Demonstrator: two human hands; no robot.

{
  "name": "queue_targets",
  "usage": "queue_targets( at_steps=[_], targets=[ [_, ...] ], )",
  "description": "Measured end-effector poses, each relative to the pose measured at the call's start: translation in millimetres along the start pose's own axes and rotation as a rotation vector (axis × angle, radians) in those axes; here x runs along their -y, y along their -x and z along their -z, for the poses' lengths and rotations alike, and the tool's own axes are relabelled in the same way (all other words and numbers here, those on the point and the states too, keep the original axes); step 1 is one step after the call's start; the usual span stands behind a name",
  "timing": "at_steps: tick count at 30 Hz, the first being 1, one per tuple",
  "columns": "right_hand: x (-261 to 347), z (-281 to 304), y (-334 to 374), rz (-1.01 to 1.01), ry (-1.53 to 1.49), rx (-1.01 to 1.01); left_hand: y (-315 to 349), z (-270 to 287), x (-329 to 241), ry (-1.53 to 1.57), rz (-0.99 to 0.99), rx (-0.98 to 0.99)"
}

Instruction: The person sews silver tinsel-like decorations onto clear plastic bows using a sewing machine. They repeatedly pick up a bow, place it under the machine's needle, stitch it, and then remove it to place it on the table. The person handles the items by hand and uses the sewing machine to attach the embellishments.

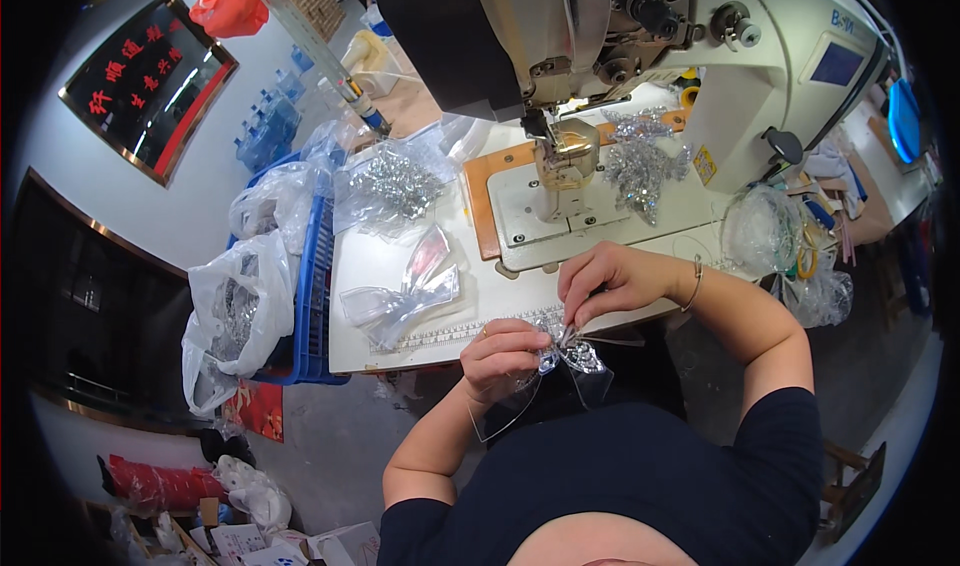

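Observation:
A shiny silver and clear plastic bow (pixel 583 356) is held between my hands, just off the table's front edge. Its clear tails hang down in front of my dark shirt. My left hand (pixel 506 359) pinches its left side, fingers closed. Coming from the right, my right hand (pixel 612 282) has thumb and fingertips pressed together at the bow's middle. Whether those fingertips also grip something small, I cannot make out. Left of my hands, a clear plastic bow with a pinkish loop (pixel 424 284) lies by a printed ruler strip (pixel 440 337).
A sewing machine (pixel 745 76) stands over the table, its needle area (pixel 566 156) beyond my hands. Silver glittery pieces lie in piles left (pixel 395 182) and right (pixel 645 166) of it. A blue crate (pixel 316 286) with plastic bags borders the table's left side. Yellow-handled scissors (pixel 806 256) lie at right.

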State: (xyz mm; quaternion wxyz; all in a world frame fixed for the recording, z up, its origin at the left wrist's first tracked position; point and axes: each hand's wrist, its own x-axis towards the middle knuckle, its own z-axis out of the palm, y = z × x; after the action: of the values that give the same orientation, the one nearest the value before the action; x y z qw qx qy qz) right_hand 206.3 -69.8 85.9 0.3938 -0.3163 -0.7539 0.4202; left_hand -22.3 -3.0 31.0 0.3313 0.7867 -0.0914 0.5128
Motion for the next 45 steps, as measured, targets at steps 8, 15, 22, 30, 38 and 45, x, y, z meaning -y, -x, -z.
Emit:
queue_targets(
  at_steps=[8,15,22,30,38,45],
  targets=[
    [-45,0,37,-0.391,-0.066,-0.89,8,-8,4,0.465,1.085,-0.331],
    [-54,-29,78,-0.417,1.276,-0.928,25,7,24,0.902,1.392,-0.395],
    [-18,-102,32,0.003,0.694,-0.794,25,-3,17,0.846,1.149,-0.388],
    [-35,-114,-1,-0.087,-1.07,-0.923,10,-14,-30,0.214,0.528,0.083],
    [-37,-94,6,-0.189,-1.333,-0.722,62,-24,-14,1.205,1.011,-0.521],
    [-48,-96,10,-0.264,-0.929,-0.842,34,-33,1,0.959,0.836,-0.826]
  ],
)
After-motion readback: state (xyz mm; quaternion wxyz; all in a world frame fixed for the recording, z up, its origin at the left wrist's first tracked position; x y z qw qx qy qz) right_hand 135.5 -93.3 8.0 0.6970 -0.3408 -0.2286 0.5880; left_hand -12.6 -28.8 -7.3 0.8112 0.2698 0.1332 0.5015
